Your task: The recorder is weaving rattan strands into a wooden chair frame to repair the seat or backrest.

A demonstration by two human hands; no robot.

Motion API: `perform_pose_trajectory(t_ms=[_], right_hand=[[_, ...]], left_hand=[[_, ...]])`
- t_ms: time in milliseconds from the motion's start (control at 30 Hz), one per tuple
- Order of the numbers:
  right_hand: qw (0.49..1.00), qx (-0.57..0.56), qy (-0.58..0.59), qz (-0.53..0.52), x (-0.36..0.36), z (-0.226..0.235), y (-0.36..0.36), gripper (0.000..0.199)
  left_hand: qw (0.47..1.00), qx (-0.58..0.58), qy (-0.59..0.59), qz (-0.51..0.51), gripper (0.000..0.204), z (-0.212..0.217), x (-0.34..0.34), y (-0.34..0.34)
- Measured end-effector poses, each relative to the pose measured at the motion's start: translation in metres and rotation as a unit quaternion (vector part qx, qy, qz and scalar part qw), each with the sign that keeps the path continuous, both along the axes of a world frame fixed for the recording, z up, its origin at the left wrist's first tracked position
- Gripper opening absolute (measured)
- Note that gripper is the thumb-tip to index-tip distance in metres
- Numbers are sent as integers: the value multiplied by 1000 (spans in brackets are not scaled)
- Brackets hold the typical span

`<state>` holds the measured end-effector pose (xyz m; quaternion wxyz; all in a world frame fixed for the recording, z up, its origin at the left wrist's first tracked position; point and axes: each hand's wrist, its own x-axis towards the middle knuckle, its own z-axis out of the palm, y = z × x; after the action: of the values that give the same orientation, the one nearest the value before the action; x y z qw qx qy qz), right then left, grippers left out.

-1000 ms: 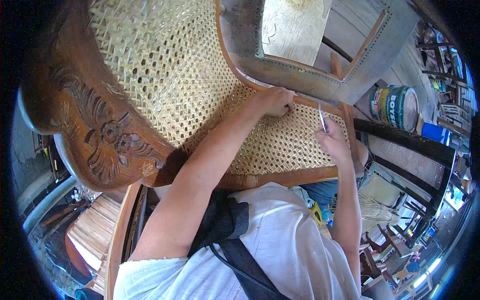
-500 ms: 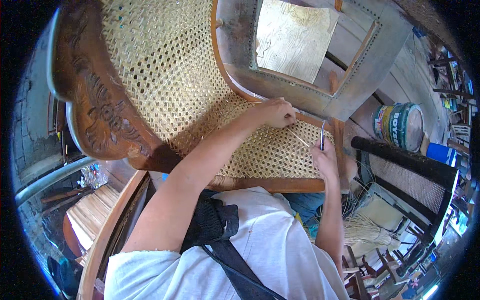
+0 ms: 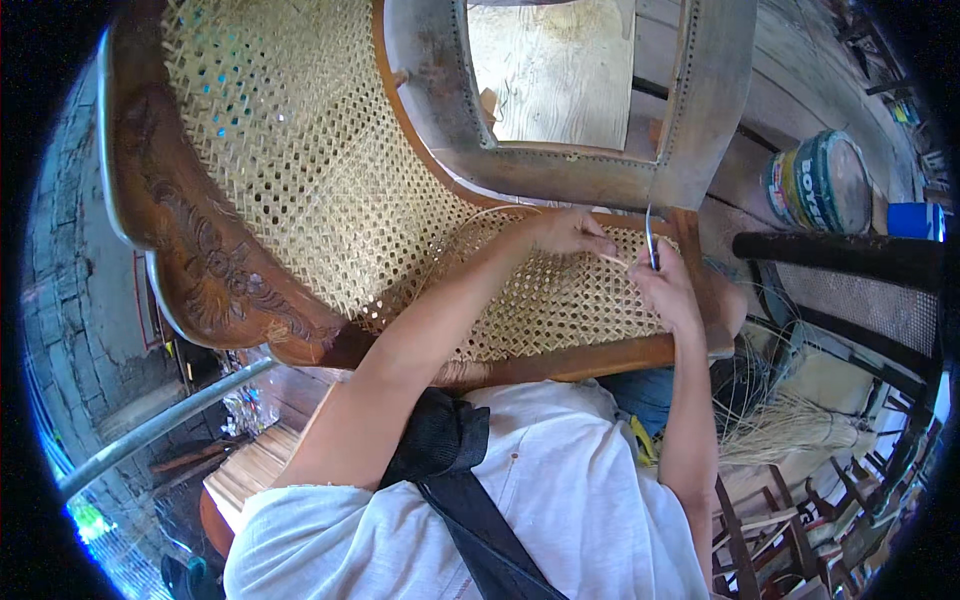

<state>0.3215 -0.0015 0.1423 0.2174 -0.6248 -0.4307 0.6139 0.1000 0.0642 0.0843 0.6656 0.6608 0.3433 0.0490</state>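
Note:
A carved wooden chair with a woven cane seat and back point(image 3: 325, 190) lies across in front of me. Over the cane near its right end, my left hand point(image 3: 572, 236) is closed in a pinch on a thin cane strand point(image 3: 614, 261). The strand spans the short gap to my right hand point(image 3: 668, 288), whose fingertips meet its other end. Also gripped in my right hand is a slim tool with a curved pale metal tip and a dark handle point(image 3: 654, 255). A loose loop of cane arches behind my left wrist.
Beyond the cane stands a grey wooden frame point(image 3: 600, 170) edged with small holes. To the right are a paint bucket point(image 3: 820, 185), a blue container point(image 3: 915, 221) and a dark chair with cane panel point(image 3: 850, 300). Loose cane strands point(image 3: 790, 430) lie below it. A metal pipe point(image 3: 165, 425) crosses the left.
My hands have come closer together, and the stretch of strand between them is shorter. The whole view has shifted and turned slightly. The curved tool stays in my right hand.

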Motion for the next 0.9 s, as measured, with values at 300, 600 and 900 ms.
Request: perform_pose_trajectory(t_ms=[300,600,900], right_hand=[[960,130,-243,49,-58,26,17,29],[852,16,-420,313,-96,31,18,21],[803,-113,-426,401,-125,40,71,32]], left_hand=[[987,104,-101,74,39,-50,-32,23],[994,81,70,-3,35,-50,-48,34],[993,21,112,-36,20,-61,-43,48]])
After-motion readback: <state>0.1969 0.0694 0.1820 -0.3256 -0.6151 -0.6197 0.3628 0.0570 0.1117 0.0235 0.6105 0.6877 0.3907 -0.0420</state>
